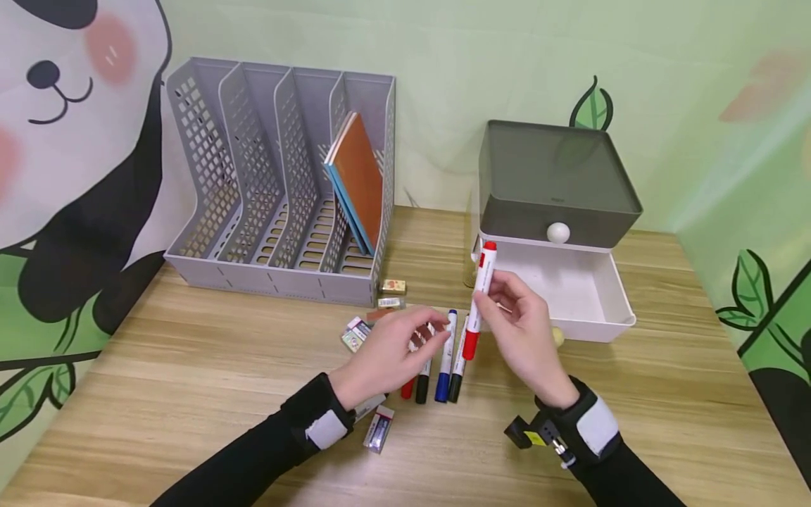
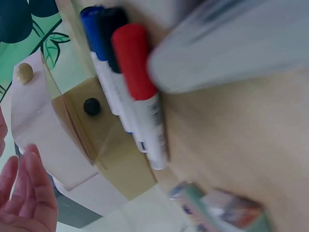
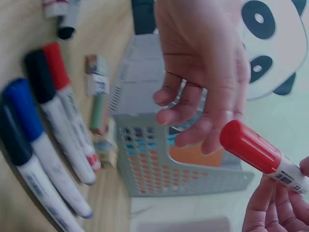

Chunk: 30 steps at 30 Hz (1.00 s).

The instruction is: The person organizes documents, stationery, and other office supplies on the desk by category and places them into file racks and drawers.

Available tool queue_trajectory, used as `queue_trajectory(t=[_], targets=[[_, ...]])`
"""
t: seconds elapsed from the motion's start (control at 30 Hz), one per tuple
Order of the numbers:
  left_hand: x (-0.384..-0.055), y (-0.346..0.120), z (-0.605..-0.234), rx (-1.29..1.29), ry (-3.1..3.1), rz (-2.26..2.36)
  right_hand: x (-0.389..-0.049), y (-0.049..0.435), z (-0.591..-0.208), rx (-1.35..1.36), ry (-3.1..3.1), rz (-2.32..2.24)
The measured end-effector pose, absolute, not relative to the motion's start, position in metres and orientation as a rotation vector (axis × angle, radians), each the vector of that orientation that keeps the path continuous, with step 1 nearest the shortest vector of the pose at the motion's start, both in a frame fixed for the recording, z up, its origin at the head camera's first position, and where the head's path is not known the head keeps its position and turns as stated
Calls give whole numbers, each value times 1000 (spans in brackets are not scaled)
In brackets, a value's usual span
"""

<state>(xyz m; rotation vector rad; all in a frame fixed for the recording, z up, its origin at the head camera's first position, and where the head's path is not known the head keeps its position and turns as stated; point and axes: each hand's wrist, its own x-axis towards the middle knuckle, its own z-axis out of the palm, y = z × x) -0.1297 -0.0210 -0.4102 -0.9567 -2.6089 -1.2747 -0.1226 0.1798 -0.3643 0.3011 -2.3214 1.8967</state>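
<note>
Upright above the table, a red marker (image 1: 483, 299) is pinched between the thumb and fingers of my right hand (image 1: 522, 334). The right wrist view shows this marker's red cap (image 3: 251, 145) close to the fingertips of my left hand (image 3: 207, 82). That left hand (image 1: 395, 345) holds nothing; its fingers are loosely bent over the markers on the table. Beside it lie a blue marker (image 1: 445, 362), two black markers, one of them nearer the right hand (image 1: 457, 377), and a second red marker (image 2: 140, 72), partly hidden by the left hand in the head view.
A grey file rack (image 1: 279, 278) with several slots stands at the back left, notebooks (image 1: 361, 183) in its right slot. At the right, a drawer box (image 1: 560, 165) has its lower white drawer (image 1: 589, 327) pulled out. Erasers (image 1: 379, 429) and other small items lie around the left hand.
</note>
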Motion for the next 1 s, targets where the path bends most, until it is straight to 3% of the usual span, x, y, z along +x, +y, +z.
queue_trajectory(t=[0.23,0.5,1.0], targets=[[-143,0,-399,-961,-2561,-1047,-139,209,-345,152,-2488,1895],[-158,23,-393,-1040,-2524,-920,-156,235,-344,182,-2724,1825],[-165,30,-402,-1057,-2556,-926,-184,243,-348,203,-3022,1641]])
